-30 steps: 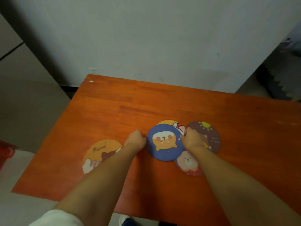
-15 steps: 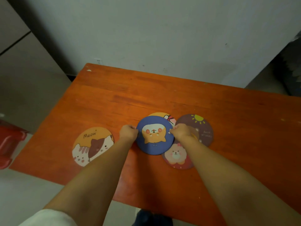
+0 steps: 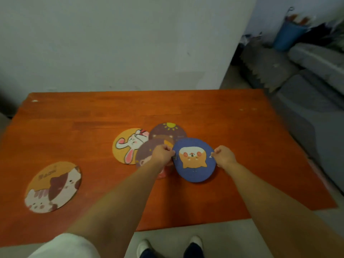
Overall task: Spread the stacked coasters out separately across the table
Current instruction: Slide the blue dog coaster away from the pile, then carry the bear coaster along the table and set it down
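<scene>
A blue coaster with an orange dog (image 3: 193, 160) is held by both hands, my left hand (image 3: 162, 153) pinching its left edge and my right hand (image 3: 223, 156) its right edge. It sits right of a loose overlapping cluster: a yellow rabbit coaster (image 3: 128, 145), a brown coaster with a sun (image 3: 167, 132), a mauve coaster (image 3: 147, 151) partly under my left hand, and a red one (image 3: 161, 174) mostly hidden by my left forearm. A cat coaster (image 3: 54, 187) lies alone at the left of the orange table (image 3: 242, 131).
A white wall stands behind the table's far edge. Grey cushions and clutter (image 3: 307, 71) with a blue bucket (image 3: 287, 35) fill the right side beyond the table. My shoes (image 3: 169, 246) show below the near edge.
The blue dog coaster has moved right, off the cluster, with both hands on its edges. The rabbit and mauve coasters are now uncovered. The camera has swung right.
</scene>
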The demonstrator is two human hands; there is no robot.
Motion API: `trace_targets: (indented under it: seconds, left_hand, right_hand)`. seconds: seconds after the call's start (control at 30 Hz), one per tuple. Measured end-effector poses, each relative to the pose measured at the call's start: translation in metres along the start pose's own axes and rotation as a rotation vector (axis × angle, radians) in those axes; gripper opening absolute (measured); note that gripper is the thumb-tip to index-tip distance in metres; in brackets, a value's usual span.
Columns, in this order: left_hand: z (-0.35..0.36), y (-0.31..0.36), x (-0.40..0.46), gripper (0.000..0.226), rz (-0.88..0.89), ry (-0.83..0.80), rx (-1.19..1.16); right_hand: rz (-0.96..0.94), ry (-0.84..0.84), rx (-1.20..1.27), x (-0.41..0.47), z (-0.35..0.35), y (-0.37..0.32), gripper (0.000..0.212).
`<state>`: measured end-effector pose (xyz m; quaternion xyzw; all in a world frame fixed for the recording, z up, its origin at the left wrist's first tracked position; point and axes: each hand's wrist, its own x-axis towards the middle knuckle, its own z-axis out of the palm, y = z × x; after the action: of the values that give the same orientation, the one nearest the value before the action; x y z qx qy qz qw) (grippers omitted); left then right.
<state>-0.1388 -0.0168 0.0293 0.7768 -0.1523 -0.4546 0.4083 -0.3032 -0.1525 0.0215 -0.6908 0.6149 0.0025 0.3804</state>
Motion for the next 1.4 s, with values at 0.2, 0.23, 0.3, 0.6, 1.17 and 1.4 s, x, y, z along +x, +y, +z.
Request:
trace_targets:
  seconds: [0.2, 0.23, 0.3, 0.6, 1.17, 1.4]
  left_hand:
    - [0.107, 0.005, 0.002, 0.035, -0.082, -0.063, 0.045]
    - [0.121, 0.004, 0.002, 0.032, -0.086, -0.07, 0.079]
    - [0.143, 0.003, 0.002, 0.028, -0.082, -0.054, 0.179]
    - [0.166, -0.008, 0.007, 0.033, 0.021, 0.057, 0.62]
    - [-0.074, -0.05, 0.017, 0.028, -0.152, 0.464, 0.358]
    - [-0.088, -0.051, 0.042, 0.034, -0.171, 0.342, 0.385]
  right_hand:
    - [0.07, 0.008, -0.066, 0.027, -0.055, 0.081, 0.027]
    - [0.074, 0.003, -0.071, 0.031, -0.061, 0.092, 0.033]
    - [0.08, -0.015, -0.09, 0.037, -0.069, 0.11, 0.037]
    - [-0.029, -0.139, -0.266, 0.045, -0.076, 0.12, 0.023]
    - [-0.288, -0.253, -0.232, 0.009, 0.068, -0.062, 0.015]
    - [-0.154, -0.201, -0.223, 0.007, 0.095, -0.076, 0.052]
